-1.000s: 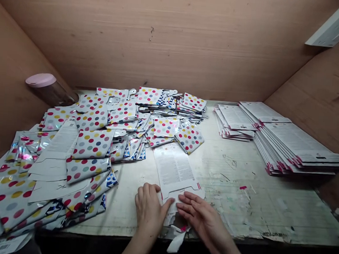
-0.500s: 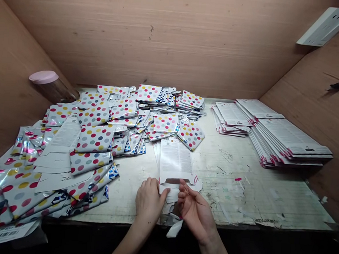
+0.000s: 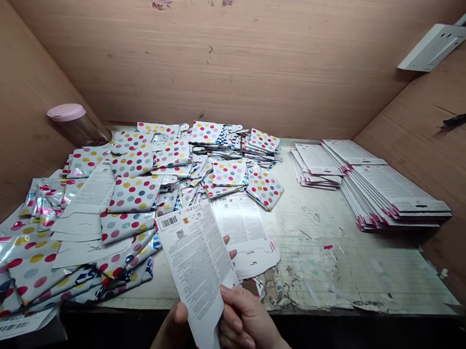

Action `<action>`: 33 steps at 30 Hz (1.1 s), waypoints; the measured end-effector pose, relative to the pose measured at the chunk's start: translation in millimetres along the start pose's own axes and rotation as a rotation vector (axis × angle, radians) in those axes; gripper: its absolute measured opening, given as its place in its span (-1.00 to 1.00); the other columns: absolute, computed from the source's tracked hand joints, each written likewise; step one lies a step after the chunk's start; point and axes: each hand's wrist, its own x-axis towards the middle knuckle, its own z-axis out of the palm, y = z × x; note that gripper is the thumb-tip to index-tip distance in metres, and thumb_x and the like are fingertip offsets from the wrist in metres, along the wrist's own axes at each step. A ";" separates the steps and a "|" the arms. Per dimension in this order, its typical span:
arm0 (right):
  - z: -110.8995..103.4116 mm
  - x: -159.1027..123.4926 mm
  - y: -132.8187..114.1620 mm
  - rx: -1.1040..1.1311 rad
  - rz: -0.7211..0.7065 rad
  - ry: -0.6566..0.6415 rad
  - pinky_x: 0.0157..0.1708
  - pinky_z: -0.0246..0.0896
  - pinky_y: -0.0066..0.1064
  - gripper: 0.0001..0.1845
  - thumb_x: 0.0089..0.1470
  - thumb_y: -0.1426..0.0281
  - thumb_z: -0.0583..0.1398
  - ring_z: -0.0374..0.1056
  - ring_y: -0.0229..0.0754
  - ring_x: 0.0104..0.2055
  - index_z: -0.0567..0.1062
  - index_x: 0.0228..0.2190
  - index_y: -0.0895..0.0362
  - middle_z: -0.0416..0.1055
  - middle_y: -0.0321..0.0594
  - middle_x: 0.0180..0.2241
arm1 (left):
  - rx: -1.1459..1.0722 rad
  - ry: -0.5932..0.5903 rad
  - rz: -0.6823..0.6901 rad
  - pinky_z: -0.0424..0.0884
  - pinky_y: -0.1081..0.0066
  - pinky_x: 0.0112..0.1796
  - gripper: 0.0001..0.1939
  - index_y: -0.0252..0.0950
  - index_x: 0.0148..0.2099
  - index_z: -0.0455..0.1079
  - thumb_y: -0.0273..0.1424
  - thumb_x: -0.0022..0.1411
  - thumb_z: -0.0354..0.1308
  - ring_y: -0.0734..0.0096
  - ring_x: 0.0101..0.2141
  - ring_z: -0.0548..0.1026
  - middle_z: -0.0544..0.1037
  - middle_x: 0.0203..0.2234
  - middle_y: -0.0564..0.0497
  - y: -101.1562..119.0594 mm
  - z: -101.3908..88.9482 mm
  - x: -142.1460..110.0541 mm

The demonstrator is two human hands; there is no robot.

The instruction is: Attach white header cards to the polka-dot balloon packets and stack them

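A long white printed card (image 3: 197, 262) with a barcode at its far end is lifted off the table and tilted toward me. Both hands hold it near the bottom edge of the view. My left hand (image 3: 174, 324) is mostly behind the card, its thumb on the near face and fingertips showing past the card's right edge. My right hand (image 3: 246, 324) pinches the card's lower right edge. Under it, more white cards (image 3: 248, 234) lie flat on the worn table (image 3: 331, 256).
A big heap of polka-dot foil packets (image 3: 136, 189) covers the table's left and back. Two stacks of white cards (image 3: 391, 199) sit at the right. A pink-lidded jar (image 3: 75, 123) lies at the back left. Wooden walls enclose three sides; a power strip (image 3: 435, 48) hangs upper right.
Both hands were pressing on cards flat on the table near its front edge; now they have lifted one card up and toward me, turned at an angle.
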 end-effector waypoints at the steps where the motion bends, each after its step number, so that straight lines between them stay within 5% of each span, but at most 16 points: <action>1: 0.0 -3.0 -6.9 -0.065 0.036 -0.025 -0.85 -0.35 -0.58 -0.36 0.17 0.06 0.10 -0.25 -0.49 -0.92 0.23 -0.80 0.14 -0.03 -0.48 -0.93 | -0.040 -0.004 0.018 0.39 -0.05 -0.12 0.33 -0.17 0.23 0.19 0.54 -0.51 -0.19 -0.19 0.03 0.42 0.47 0.03 -0.21 3.0 -1.8 3.8; 5: -17.1 -15.0 -94.2 -0.787 0.069 0.072 -0.79 0.04 -0.53 -0.44 0.20 0.01 0.03 0.22 -0.32 -0.78 0.53 -0.34 0.24 0.43 -0.24 -0.66 | -0.428 0.027 0.047 0.32 -0.14 -0.02 0.33 -0.20 0.36 -0.06 0.51 -0.34 -0.21 -0.26 0.14 0.31 0.31 0.19 -0.28 19.0 -34.2 1.8; 7: -36.3 -13.6 -159.4 -1.386 -0.321 0.395 -0.44 0.38 -0.36 -0.67 0.15 0.22 0.16 0.48 -0.17 -0.43 0.51 -0.15 0.18 0.56 -0.11 -0.36 | -0.515 0.011 0.082 0.32 -0.19 -0.05 0.37 -0.22 0.33 0.07 0.50 -0.45 -0.07 -0.34 0.12 0.32 0.35 0.15 -0.33 20.6 -58.2 -0.4; 9: -58.6 -3.7 -218.8 -1.907 -0.464 0.556 0.07 0.23 -0.07 -0.55 0.02 0.46 0.20 0.29 0.06 0.13 0.46 0.00 0.16 0.38 0.01 0.09 | -0.535 -0.042 0.082 0.31 -0.21 -0.05 0.39 -0.21 0.28 0.16 0.50 -0.56 0.00 -0.36 0.12 0.31 0.36 0.14 -0.33 15.2 -76.1 0.4; 12: -86.4 21.2 -274.9 -2.408 -0.352 0.306 0.32 -0.32 0.04 -0.22 -0.11 0.62 0.15 -0.33 0.07 0.40 0.26 0.20 0.15 -0.08 -0.17 0.35 | -0.604 -0.109 0.063 0.27 -0.22 -0.01 0.46 -0.17 0.28 0.15 0.54 -0.65 -0.13 -0.35 0.15 0.28 0.34 0.18 -0.29 -0.8 -80.2 5.8; 15: -101.0 46.4 -294.8 -2.510 -0.333 0.062 0.33 -0.32 -0.04 -0.25 -0.01 0.59 0.09 -0.28 -0.06 0.40 0.16 0.24 0.19 -0.08 -0.19 0.34 | -0.704 -0.102 0.057 0.24 -0.23 0.02 0.51 -0.21 0.30 0.09 0.56 -0.66 -0.27 -0.36 0.16 0.26 0.33 0.18 -0.33 -12.0 -63.4 13.6; 21: -98.0 65.6 -286.5 -2.448 -0.515 0.079 0.27 -0.02 -0.10 -0.53 0.22 0.53 -0.08 0.06 -0.11 0.31 0.36 0.10 0.25 0.24 -0.05 0.21 | -0.818 -0.083 0.004 0.10 -0.17 0.14 0.45 -0.27 0.39 -0.16 0.55 -0.42 -0.38 -0.27 0.24 0.13 0.17 0.27 -0.31 16.0 -33.9 18.5; 24: -66.4 43.8 -251.3 -2.358 -0.829 0.056 0.17 0.19 -0.10 -0.55 0.21 0.52 -0.05 0.21 -0.06 0.22 0.36 0.09 0.27 0.34 0.04 0.13 | -0.949 0.018 0.110 -0.01 -0.18 0.18 0.21 -0.27 0.40 -0.16 0.45 -0.10 -0.30 -0.25 0.27 0.06 0.14 0.29 -0.29 40.6 -28.9 17.9; 27: -18.4 4.3 -198.7 -2.234 -1.194 -0.210 -0.04 0.39 -0.16 -0.54 0.19 0.52 0.03 0.36 -0.05 0.09 0.31 0.12 0.26 0.46 0.04 0.00 | -1.040 0.199 0.183 0.01 -0.17 0.19 0.08 -0.26 0.40 -0.14 0.36 0.04 -0.24 -0.23 0.26 0.09 0.21 0.26 -0.25 54.9 -25.4 23.3; 29: 9.3 -17.0 -164.0 -2.415 -1.155 -0.270 -0.14 0.42 -0.16 -0.58 0.16 0.57 0.02 0.41 0.00 0.00 0.37 0.05 0.31 0.50 0.06 -0.07 | -1.018 0.298 0.179 0.07 -0.15 0.18 0.06 -0.24 0.40 -0.13 0.34 0.06 -0.22 -0.20 0.26 0.11 0.25 0.25 -0.21 57.2 -21.2 28.3; 33: 32.3 -21.6 -113.8 -2.849 -0.908 0.041 -0.42 0.38 -0.19 -0.63 0.02 0.63 0.04 0.44 0.06 -0.26 0.48 -0.13 0.38 0.51 0.13 -0.26 | -0.898 0.325 0.162 0.12 -0.11 0.19 0.04 -0.14 0.39 -0.08 0.34 0.02 -0.12 -0.16 0.27 0.10 0.25 0.26 -0.10 53.1 -6.6 31.3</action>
